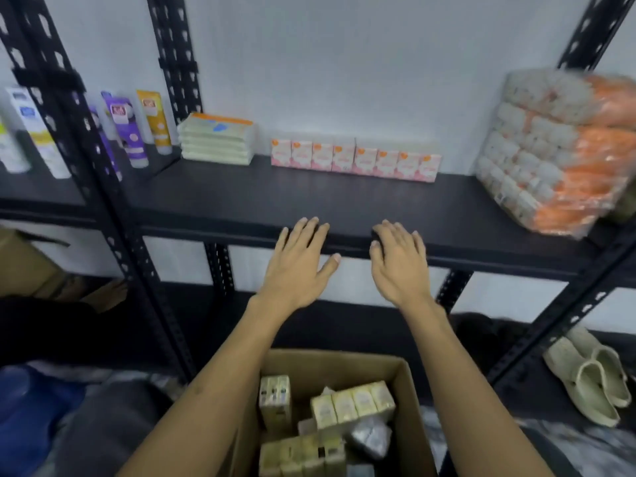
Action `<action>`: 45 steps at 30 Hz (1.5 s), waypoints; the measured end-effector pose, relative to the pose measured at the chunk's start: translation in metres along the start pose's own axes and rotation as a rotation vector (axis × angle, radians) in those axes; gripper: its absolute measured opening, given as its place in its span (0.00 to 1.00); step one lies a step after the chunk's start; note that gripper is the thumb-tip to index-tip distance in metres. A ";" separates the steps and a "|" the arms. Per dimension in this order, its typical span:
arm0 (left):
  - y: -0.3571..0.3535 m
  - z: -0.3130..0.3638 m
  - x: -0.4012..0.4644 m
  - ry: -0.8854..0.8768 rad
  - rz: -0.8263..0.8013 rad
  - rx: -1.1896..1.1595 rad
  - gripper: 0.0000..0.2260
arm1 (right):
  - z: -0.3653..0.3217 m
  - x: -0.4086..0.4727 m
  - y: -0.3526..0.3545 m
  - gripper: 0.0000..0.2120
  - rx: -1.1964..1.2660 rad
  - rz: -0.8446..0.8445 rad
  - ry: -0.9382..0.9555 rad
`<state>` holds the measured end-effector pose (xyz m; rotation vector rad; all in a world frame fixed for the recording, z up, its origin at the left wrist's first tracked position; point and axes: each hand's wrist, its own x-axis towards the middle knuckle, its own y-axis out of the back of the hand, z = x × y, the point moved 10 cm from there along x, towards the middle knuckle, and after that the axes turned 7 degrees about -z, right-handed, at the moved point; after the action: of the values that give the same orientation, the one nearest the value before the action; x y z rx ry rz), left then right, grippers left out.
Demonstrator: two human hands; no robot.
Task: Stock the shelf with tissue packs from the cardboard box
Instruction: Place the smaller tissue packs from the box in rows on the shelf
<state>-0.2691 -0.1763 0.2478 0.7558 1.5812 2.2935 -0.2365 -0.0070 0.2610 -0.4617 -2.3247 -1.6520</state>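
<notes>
A black metal shelf (241, 204) runs across the middle of the view. At its back stands a row of several pink tissue packs (354, 159). My left hand (297, 263) and my right hand (399, 263) hover side by side at the shelf's front edge, palms down, fingers spread, holding nothing. Below my forearms sits an open cardboard box (330, 364) with several yellow tissue packs (352, 407) lying loose inside.
A stack of pale green flat packs (216, 139) lies left of the pink row. A large orange-and-white wrapped bundle (557, 149) fills the shelf's right end. Tubes (130, 129) stand on the neighbouring shelf at left. Beige slippers (595, 380) lie on the floor at right.
</notes>
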 end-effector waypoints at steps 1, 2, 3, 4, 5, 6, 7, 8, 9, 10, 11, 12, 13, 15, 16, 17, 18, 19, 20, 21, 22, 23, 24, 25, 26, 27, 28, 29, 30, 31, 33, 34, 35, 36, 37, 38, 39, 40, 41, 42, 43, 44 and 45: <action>0.000 0.001 -0.015 -0.009 0.021 -0.053 0.29 | 0.001 -0.011 0.002 0.20 0.047 0.014 -0.006; 0.000 0.002 -0.029 -0.012 0.038 -0.087 0.28 | 0.001 -0.023 0.004 0.19 0.098 0.034 -0.017; -0.005 0.001 -0.043 -0.003 0.038 -0.103 0.27 | 0.001 -0.037 0.003 0.17 0.146 0.051 -0.030; -0.015 -0.001 -0.057 0.013 0.014 -0.115 0.26 | 0.002 -0.053 -0.003 0.17 0.192 0.060 -0.044; -0.031 -0.006 -0.070 0.035 -0.035 -0.128 0.26 | 0.003 -0.068 -0.015 0.18 0.237 0.049 -0.060; -0.050 -0.011 -0.082 0.064 -0.099 -0.143 0.26 | 0.006 -0.084 -0.032 0.18 0.285 0.011 -0.083; -0.075 -0.019 -0.095 0.099 -0.168 -0.166 0.27 | 0.011 -0.099 -0.056 0.19 0.327 -0.050 -0.116; -0.100 -0.028 -0.108 0.140 -0.235 -0.188 0.28 | 0.017 -0.116 -0.083 0.18 0.358 -0.127 -0.158; -0.124 -0.036 -0.121 0.180 -0.292 -0.197 0.28 | 0.024 -0.134 -0.112 0.17 0.381 -0.213 -0.208; -0.147 -0.044 -0.135 0.218 -0.344 -0.190 0.28 | 0.034 -0.156 -0.140 0.17 0.394 -0.295 -0.267; -0.170 -0.052 -0.151 0.260 -0.396 -0.193 0.28 | 0.045 -0.179 -0.168 0.16 0.397 -0.374 -0.327; -0.192 -0.059 -0.169 0.308 -0.455 -0.220 0.27 | 0.057 -0.205 -0.197 0.17 0.394 -0.464 -0.389; -0.214 -0.066 -0.187 0.350 -0.515 -0.254 0.27 | 0.069 -0.230 -0.226 0.18 0.383 -0.571 -0.445; -0.252 -0.077 -0.219 0.409 -0.636 -0.290 0.27 | 0.083 -0.275 -0.277 0.20 0.358 -0.832 -0.523; -0.266 -0.079 -0.229 0.427 -0.688 -0.298 0.27 | 0.083 -0.293 -0.295 0.20 0.356 -0.966 -0.541; -0.278 -0.080 -0.233 0.439 -0.726 -0.307 0.26 | 0.077 -0.307 -0.303 0.19 0.345 -1.083 -0.545; -0.285 -0.079 -0.235 0.449 -0.754 -0.316 0.26 | 0.068 -0.315 -0.303 0.16 0.341 -1.164 -0.535; -0.291 -0.080 -0.235 0.462 -0.772 -0.327 0.25 | 0.061 -0.319 -0.302 0.12 0.325 -1.213 -0.515; -0.297 -0.081 -0.236 0.481 -0.785 -0.339 0.26 | 0.056 -0.322 -0.303 0.10 0.308 -1.249 -0.489; -0.304 -0.084 -0.239 0.505 -0.797 -0.353 0.26 | 0.054 -0.323 -0.306 0.11 0.283 -1.270 -0.468; -0.310 -0.087 -0.243 0.527 -0.817 -0.362 0.26 | 0.054 -0.322 -0.308 0.15 0.264 -1.270 -0.455; -0.317 -0.090 -0.248 0.543 -0.837 -0.366 0.26 | 0.055 -0.322 -0.311 0.18 0.249 -1.266 -0.440; -0.323 -0.093 -0.253 0.557 -0.858 -0.367 0.25 | 0.056 -0.320 -0.315 0.19 0.260 -1.255 -0.447; -0.329 -0.096 -0.257 0.572 -0.874 -0.373 0.25 | 0.059 -0.317 -0.319 0.21 0.278 -1.222 -0.477; -0.331 -0.099 -0.258 0.585 -0.881 -0.379 0.25 | 0.064 -0.313 -0.322 0.22 0.286 -1.160 -0.517; -0.334 -0.101 -0.258 0.592 -0.880 -0.387 0.24 | 0.071 -0.309 -0.325 0.22 0.270 -1.097 -0.550; -0.337 -0.103 -0.258 0.600 -0.880 -0.392 0.24 | 0.078 -0.303 -0.327 0.21 0.235 -1.033 -0.555; -0.341 -0.105 -0.259 0.607 -0.882 -0.398 0.23 | 0.081 -0.295 -0.326 0.21 0.184 -0.976 -0.537; -0.345 -0.107 -0.261 0.615 -0.895 -0.398 0.22 | 0.081 -0.284 -0.321 0.21 0.132 -0.920 -0.506; -0.350 -0.108 -0.264 0.625 -0.914 -0.396 0.22 | 0.081 -0.273 -0.314 0.22 0.091 -0.871 -0.472; -0.361 -0.110 -0.268 0.640 -0.952 -0.387 0.22 | 0.087 -0.254 -0.310 0.25 0.020 -0.786 -0.424; -0.365 -0.111 -0.269 0.645 -0.965 -0.384 0.24 | 0.091 -0.248 -0.313 0.26 -0.009 -0.766 -0.396; -0.369 -0.112 -0.268 0.646 -0.970 -0.384 0.25 | 0.094 -0.242 -0.316 0.29 -0.036 -0.773 -0.364; -0.373 -0.113 -0.267 0.642 -0.970 -0.386 0.26 | 0.097 -0.240 -0.323 0.32 -0.057 -0.804 -0.336; -0.377 -0.112 -0.265 0.632 -0.969 -0.387 0.27 | 0.101 -0.238 -0.331 0.35 -0.079 -0.848 -0.307; -0.381 -0.112 -0.263 0.612 -0.972 -0.384 0.28 | 0.106 -0.238 -0.338 0.38 -0.100 -0.893 -0.277; -0.387 -0.112 -0.260 0.586 -0.977 -0.377 0.30 | 0.111 -0.238 -0.346 0.41 -0.109 -0.940 -0.258; -0.393 -0.113 -0.259 0.565 -0.988 -0.370 0.34 | 0.118 -0.241 -0.352 0.43 -0.107 -0.982 -0.259; -0.400 -0.114 -0.258 0.551 -0.997 -0.368 0.38 | 0.124 -0.243 -0.356 0.44 -0.108 -1.017 -0.276; -0.407 -0.115 -0.257 0.536 -1.003 -0.363 0.43 | 0.130 -0.246 -0.359 0.44 -0.125 -1.031 -0.285; -0.415 -0.117 -0.256 0.513 -1.012 -0.352 0.46 | 0.134 -0.245 -0.361 0.44 -0.163 -1.018 -0.274; -0.422 -0.118 -0.256 0.494 -1.031 -0.336 0.49 | 0.136 -0.243 -0.362 0.44 -0.205 -0.986 -0.252; -0.429 -0.118 -0.257 0.482 -1.059 -0.326 0.51 | 0.137 -0.240 -0.363 0.44 -0.239 -0.962 -0.230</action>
<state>-0.1550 -0.2319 -0.2506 -0.6400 1.2179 1.8287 -0.1628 -0.0155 -0.1889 0.5772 -2.7253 -2.3778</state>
